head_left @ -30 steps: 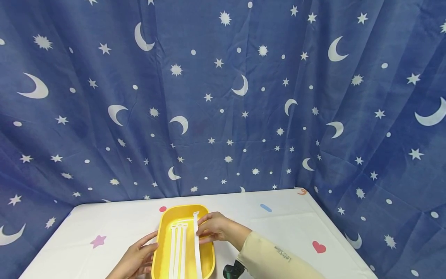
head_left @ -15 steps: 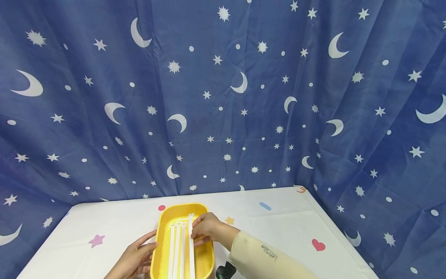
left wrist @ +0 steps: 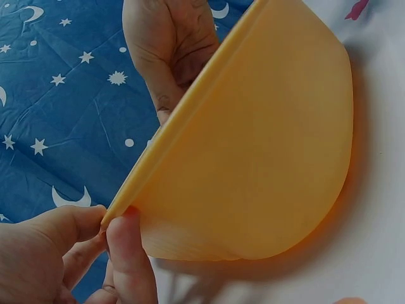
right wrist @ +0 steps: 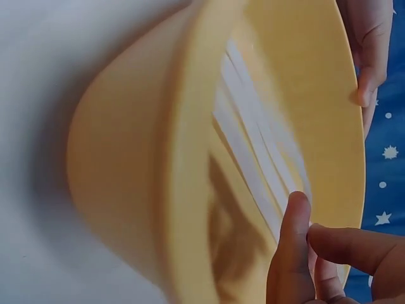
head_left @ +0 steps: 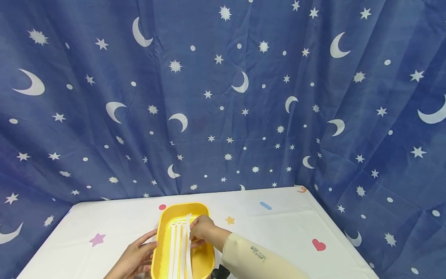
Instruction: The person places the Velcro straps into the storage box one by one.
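A yellow plastic tray (head_left: pixel 203 261) with rounded corners sits on the table in the head view. My left hand (head_left: pixel 135 254) holds its left rim, thumb and fingers on either side of the edge, as the left wrist view also shows. Inside the tray, three white straps (head_left: pixel 178 248) with slotted heads lie side by side, lengthwise. Between its thumb and fingers, my right hand (head_left: pixel 203 229) pinches another white strap (head_left: pixel 188 252), just right of the three and slightly bowed. The near ends of the straps fall outside the head view.
A white tablecloth (head_left: pixel 275 240) with coloured printed shapes covers the table. Behind it and to the right hangs a blue curtain (head_left: pixel 223 116) with moons and stars. Below the right sleeve a dark device (head_left: pixel 220 272) shows partly.
My right hand has moved left inside the tray, bringing the pinched strap close beside the other three. My left hand has stayed on the rim.
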Tool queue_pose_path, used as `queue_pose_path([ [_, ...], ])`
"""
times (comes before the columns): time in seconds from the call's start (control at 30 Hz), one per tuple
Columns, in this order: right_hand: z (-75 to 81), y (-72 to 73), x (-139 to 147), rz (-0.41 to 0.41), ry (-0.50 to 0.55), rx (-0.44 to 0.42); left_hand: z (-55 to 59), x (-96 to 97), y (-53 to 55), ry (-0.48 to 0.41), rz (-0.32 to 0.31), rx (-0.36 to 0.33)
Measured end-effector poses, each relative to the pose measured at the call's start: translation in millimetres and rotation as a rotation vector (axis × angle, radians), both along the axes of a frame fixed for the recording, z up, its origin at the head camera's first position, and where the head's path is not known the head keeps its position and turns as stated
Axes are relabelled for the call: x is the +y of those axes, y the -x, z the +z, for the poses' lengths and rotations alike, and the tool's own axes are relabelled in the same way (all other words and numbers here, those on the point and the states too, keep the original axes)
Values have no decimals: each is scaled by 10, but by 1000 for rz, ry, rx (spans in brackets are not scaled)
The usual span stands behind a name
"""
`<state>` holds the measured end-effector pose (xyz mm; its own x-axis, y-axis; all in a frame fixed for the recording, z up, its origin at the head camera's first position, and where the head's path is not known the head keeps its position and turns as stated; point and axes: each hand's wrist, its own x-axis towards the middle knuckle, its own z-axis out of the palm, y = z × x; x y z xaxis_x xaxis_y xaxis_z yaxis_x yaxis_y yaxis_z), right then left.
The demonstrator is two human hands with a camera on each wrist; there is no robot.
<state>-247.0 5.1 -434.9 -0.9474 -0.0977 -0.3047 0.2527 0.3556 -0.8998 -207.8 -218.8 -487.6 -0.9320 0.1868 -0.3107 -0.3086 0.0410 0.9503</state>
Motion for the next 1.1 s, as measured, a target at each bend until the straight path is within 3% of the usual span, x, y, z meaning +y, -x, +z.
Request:
queue_pose_path([
  [0.53,-91,46,-98,-19,-71,48,14,17,14,0,0,5],
  [0.87,-225,7,-136,-35,-110,18,7,37,-7,30,20,-2],
  [1.0,-294,30,-158,-44,-160,54,-4,22,2,26,13,1],
  [1.1,-352,50,-174,-15,-289,126,-12,3,11,21,3,5],
])
